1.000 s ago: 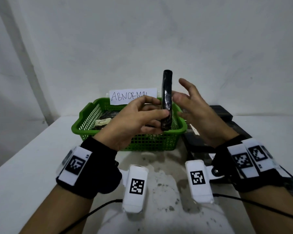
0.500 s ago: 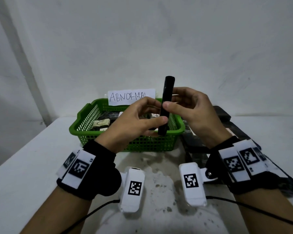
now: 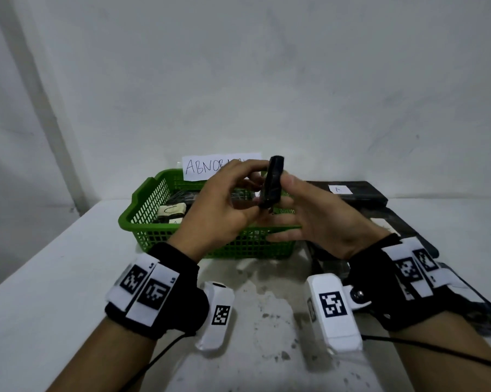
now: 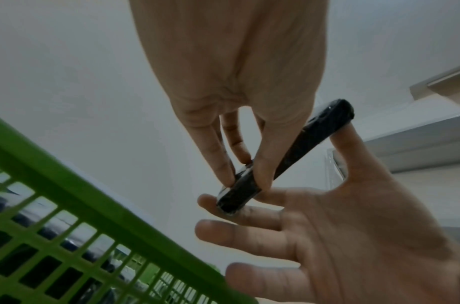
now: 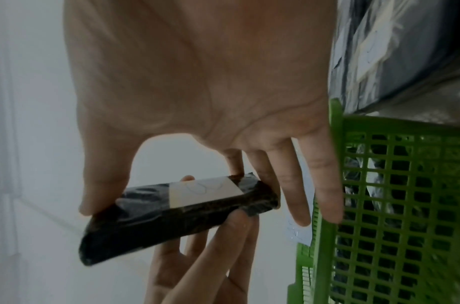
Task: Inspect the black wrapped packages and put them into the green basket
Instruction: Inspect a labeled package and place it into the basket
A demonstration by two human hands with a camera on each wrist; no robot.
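Note:
A black wrapped package (image 3: 272, 182) stands nearly upright above the green basket (image 3: 151, 210), held between both hands. My left hand (image 3: 252, 198) pinches its lower end with thumb and fingers (image 4: 221, 164). My right hand (image 3: 284, 199) holds it lengthwise: the thumb (image 5: 101, 185) presses on one end and the index finger supports the other, with the remaining fingers spread out straight. In the right wrist view a white label (image 5: 205, 191) shows on the package (image 5: 158, 222). More black packages (image 3: 176, 213) lie inside the basket.
A paper sign (image 3: 202, 168) reading ABNORMAL stands at the basket's back rim. Several flat black packages (image 3: 360, 192) are stacked on the white table (image 3: 55, 278) to the right of the basket, one running under my right wrist. A wall rises close behind.
The package has come down lower and tilted slightly. My right hand has shifted from gripping its middle to holding it by the ends, with the other fingers now spread.

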